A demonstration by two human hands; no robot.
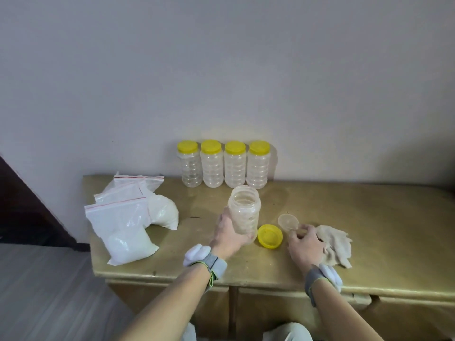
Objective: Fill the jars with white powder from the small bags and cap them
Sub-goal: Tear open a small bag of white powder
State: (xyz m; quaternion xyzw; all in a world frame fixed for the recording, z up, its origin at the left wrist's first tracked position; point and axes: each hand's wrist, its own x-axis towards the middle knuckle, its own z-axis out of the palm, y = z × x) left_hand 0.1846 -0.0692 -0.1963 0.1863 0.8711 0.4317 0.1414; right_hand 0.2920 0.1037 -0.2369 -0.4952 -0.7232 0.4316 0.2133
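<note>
Nearest, the left hand (229,236) has its grip wrapped round the lower body of the open jar (244,210), which is uncapped and looks empty, near the front middle of the worktop (381,217). At the jar's 3 o'clock, the right hand (306,244) pinches the edge of a clear inner lid (288,222) in its grip. Between the hands, at the jar's 4 o'clock, a yellow cap (270,236) lies upside down. A crumpled cloth (338,244) touches the right hand at its 3 o'clock. At the jar's 9 o'clock, bags of white powder (123,222) lie piled. Farthest, at 12 o'clock against the wall (221,70), four capped jars (211,168) stand in a row.
</note>
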